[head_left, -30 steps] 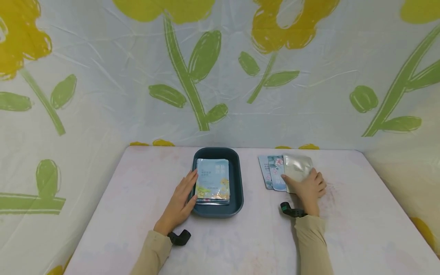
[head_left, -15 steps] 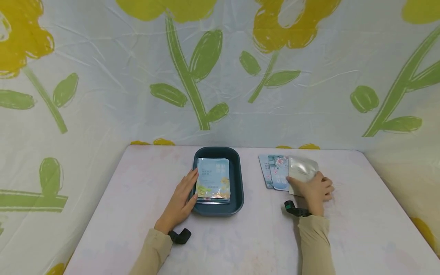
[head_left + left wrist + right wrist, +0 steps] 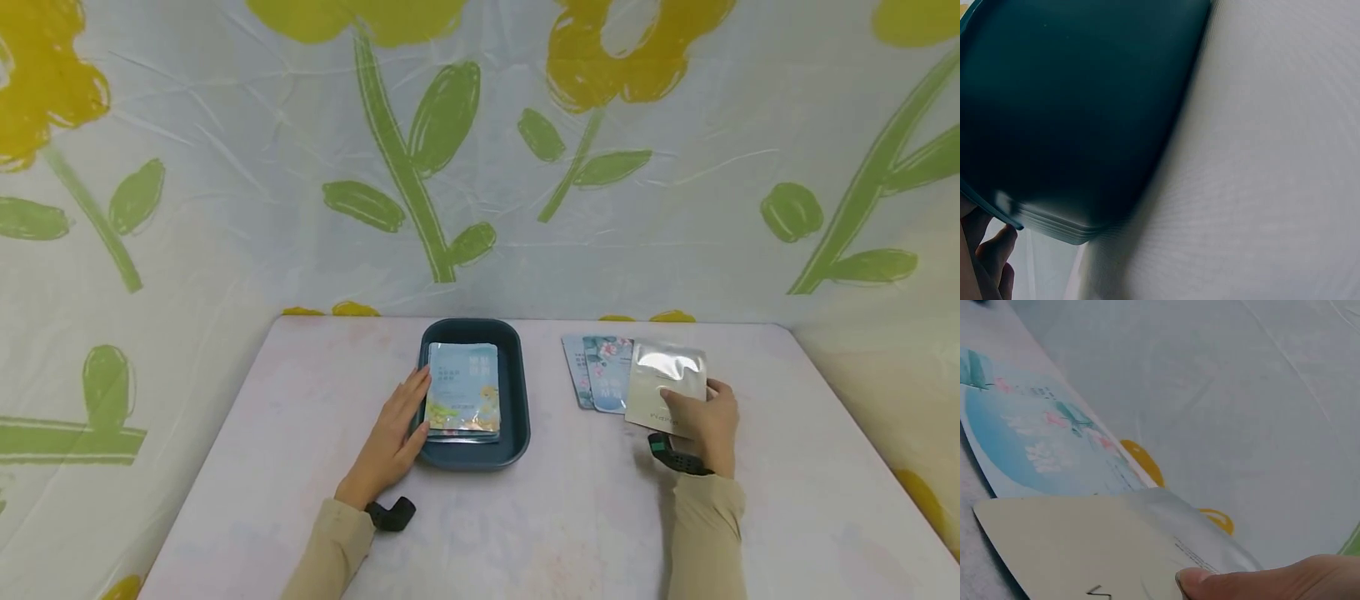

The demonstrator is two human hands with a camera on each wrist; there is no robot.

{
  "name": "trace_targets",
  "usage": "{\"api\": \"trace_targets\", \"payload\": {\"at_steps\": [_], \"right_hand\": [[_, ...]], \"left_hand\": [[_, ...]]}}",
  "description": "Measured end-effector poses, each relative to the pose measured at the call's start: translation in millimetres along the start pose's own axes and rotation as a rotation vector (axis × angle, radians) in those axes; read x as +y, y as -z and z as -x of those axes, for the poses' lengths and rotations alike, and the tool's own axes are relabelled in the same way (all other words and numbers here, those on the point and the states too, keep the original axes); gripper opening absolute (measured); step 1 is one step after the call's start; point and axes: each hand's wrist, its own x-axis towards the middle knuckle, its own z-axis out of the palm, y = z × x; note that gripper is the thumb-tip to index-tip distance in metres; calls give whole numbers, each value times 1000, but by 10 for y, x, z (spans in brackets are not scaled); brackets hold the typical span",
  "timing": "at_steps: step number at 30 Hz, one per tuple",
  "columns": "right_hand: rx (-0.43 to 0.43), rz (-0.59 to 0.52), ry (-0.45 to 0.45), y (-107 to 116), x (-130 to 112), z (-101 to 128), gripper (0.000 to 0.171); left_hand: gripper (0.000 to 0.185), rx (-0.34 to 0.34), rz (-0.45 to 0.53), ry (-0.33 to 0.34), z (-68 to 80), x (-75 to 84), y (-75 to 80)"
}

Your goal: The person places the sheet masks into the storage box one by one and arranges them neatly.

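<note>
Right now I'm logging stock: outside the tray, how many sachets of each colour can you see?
Silver sachet, pinched by the right hand: 1
Blue floral sachets on the table: 2
Total: 3
The stack in the tray is not counted.

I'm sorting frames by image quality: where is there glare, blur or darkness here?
Head view: sharp and evenly lit, with glare on the silver packet in the right hand. Left wrist view: the tray is a dark, blurred mass. Right wrist view: soft focus, thumb and packet too near.
</note>
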Motion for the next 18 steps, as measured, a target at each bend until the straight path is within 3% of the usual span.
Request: {"api": "trace_targets", "payload": {"at_steps": [2, 6, 10, 18], "right_hand": [[-4, -67, 6, 35, 24, -13, 81], [-10, -90, 8, 67, 55, -48, 64], [-34, -108, -10, 75, 61, -63, 60], [24, -122, -44, 88, 33, -64, 56]], "left_hand": [[60, -2, 1, 3, 4, -1, 2], [61, -4, 1, 6, 8, -9, 0], [61, -2, -6, 2, 1, -19, -6], [61, -6, -4, 7, -8, -7, 2]]}}
